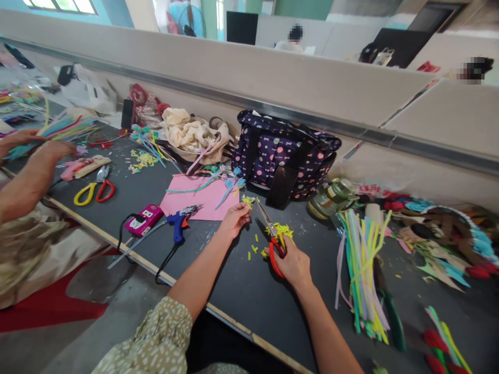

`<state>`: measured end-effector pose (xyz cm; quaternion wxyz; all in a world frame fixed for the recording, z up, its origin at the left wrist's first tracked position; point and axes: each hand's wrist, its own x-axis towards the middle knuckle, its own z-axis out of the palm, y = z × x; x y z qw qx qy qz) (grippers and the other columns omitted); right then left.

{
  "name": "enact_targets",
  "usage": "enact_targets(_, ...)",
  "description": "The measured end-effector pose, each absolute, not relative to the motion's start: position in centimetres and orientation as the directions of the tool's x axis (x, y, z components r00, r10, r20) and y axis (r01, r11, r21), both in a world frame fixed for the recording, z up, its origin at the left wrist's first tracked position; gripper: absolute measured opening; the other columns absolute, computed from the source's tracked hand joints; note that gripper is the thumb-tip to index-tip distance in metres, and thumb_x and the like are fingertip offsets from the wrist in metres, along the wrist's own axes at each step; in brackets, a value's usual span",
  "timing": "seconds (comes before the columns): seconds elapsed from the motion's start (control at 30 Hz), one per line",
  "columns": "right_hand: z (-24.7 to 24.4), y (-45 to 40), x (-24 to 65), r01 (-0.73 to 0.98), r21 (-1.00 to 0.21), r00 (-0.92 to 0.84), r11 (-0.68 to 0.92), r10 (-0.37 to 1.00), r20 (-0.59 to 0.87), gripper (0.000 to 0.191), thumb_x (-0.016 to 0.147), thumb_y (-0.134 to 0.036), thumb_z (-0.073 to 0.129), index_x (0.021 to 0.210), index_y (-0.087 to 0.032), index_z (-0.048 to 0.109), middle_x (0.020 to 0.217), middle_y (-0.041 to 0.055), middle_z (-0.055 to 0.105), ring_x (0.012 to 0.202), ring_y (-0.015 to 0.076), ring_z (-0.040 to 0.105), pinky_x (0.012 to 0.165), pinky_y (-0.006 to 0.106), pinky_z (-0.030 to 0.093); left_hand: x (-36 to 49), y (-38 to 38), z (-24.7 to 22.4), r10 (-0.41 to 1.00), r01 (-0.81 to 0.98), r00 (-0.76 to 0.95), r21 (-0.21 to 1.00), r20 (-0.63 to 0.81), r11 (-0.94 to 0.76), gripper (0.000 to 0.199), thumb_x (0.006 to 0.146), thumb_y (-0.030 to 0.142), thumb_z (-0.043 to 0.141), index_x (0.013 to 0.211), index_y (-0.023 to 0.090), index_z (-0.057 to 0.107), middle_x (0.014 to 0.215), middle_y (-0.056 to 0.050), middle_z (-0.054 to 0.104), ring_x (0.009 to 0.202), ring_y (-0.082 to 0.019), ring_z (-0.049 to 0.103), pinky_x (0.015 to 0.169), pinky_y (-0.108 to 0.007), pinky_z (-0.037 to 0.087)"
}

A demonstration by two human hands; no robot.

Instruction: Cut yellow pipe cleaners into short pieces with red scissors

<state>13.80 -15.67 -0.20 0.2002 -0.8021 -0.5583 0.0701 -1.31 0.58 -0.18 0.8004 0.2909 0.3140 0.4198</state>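
Note:
Pinched together, the fingers of my left hand hold a small yellow-green piece above the dark table. My right hand grips the scissors by their red and yellow handles. The blades are spread a little, with their tips pointing up and left, close to the held piece. Beneath and beside the scissors lies a small pile of yellow cut pieces, with a few loose bits to its left. A pink sheet with fuzzy stems on it lies left of my left hand.
A blue glue gun and a magenta device with cords lie left. Behind stand a polka-dot bag, a phone and a jar. Colored stems lie right. Another person's hands work at far left.

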Motion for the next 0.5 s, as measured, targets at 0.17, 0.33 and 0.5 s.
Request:
enact_targets(0.17, 0.07, -15.75, 13.73, 0.894, -0.363, 0.331, -0.261, 0.933, 0.143, 0.053, 0.073, -0.063, 0.053, 0.106, -0.021, 0.055, 0.077, 0.0019, 0.064, 0.071, 0.0178, 0.062, 0.057, 0.025, 0.034, -1.34, 0.6, -0.16, 0.851, -0.497, 0.46, 0.721, -0.253, 0.483, 0.03, 0.055, 0.022, 0.08, 0.075, 0.014, 0.059, 0.068, 0.001, 0.057, 0.051, -0.004, 0.048, 0.05, -0.018, 0.041)
enact_targets(0.33, -0.53, -15.74, 14.13, 0.886, -0.387, 0.331, -0.255, 0.932, 0.145, 0.042, 0.077, -0.056, 0.052, 0.101, -0.022, 0.058, 0.071, -0.0012, 0.061, 0.065, 0.0146, 0.058, 0.057, 0.024, 0.034, -1.33, 0.73, -0.35, 0.856, -0.532, 0.46, 0.699, -0.235, 0.478, 0.031, 0.055, 0.022, 0.081, 0.076, 0.014, 0.06, 0.064, 0.003, 0.055, 0.048, -0.003, 0.044, 0.049, -0.018, 0.039)
enact_targets(0.5, -0.72, -15.77, 14.15, 0.859, -0.446, 0.352, -0.252, 0.923, 0.157, 0.043, 0.076, -0.056, 0.053, 0.101, -0.022, 0.059, 0.071, -0.0008, 0.061, 0.064, 0.0138, 0.057, 0.058, 0.023, 0.036, -1.33, 0.77, -0.48, 0.855, -0.557, 0.464, 0.674, -0.231, 0.485, 0.032, 0.055, 0.021, 0.081, 0.078, 0.013, 0.06, 0.065, 0.002, 0.056, 0.049, -0.003, 0.043, 0.048, -0.017, 0.037)
